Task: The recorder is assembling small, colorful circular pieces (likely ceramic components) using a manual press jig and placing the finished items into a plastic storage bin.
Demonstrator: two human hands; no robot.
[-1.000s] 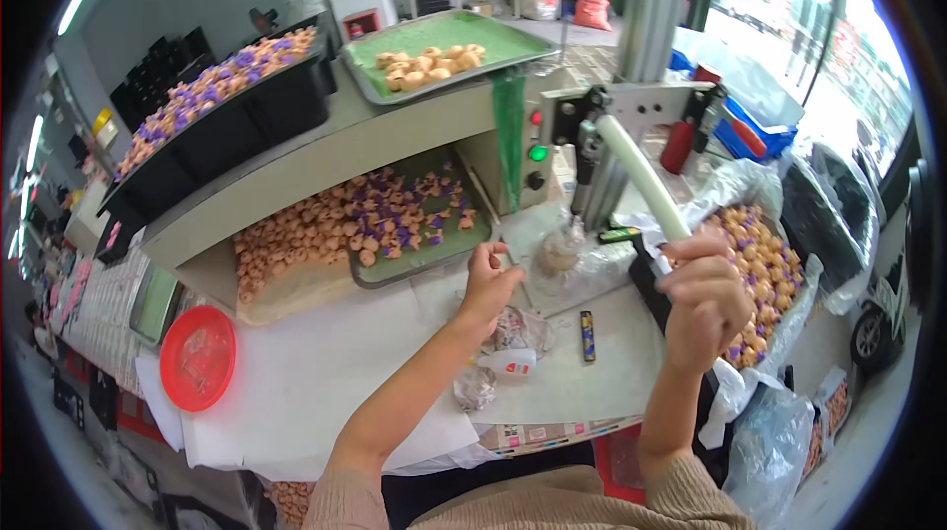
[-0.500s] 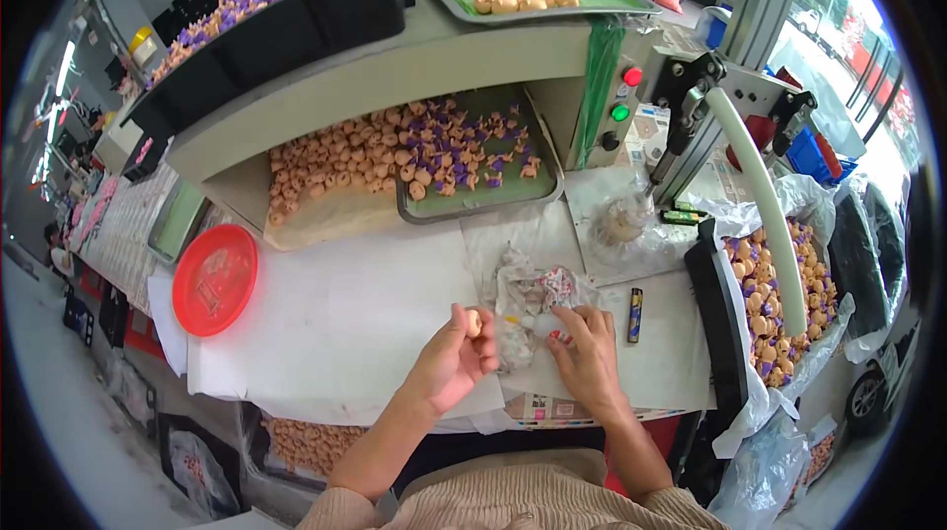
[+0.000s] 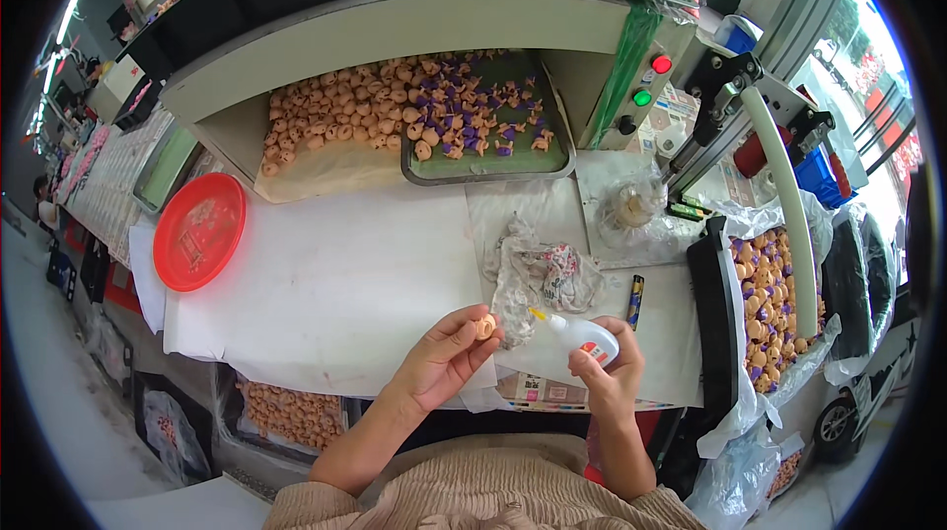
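Between the thumb and fingers of the left hand (image 3: 439, 357), one small peach-coloured toy head (image 3: 485, 328) is held, pinched. One white bottle (image 3: 594, 336) is gripped in the right hand (image 3: 614, 380), whose fingers and thumb are closed around it. One dark tube (image 3: 635, 301) is seen just beyond the right hand, and one red dish (image 3: 199, 232) well to the left of the left hand. Both forearms (image 3: 370, 436) are stretched forward and angled toward each other, the left palm turned upward. The bottle's long axis is slanted, its yellow nozzle (image 3: 538, 314) pointed leftward and slightly away from the person, apart from the toy head, whose facing cannot be told.
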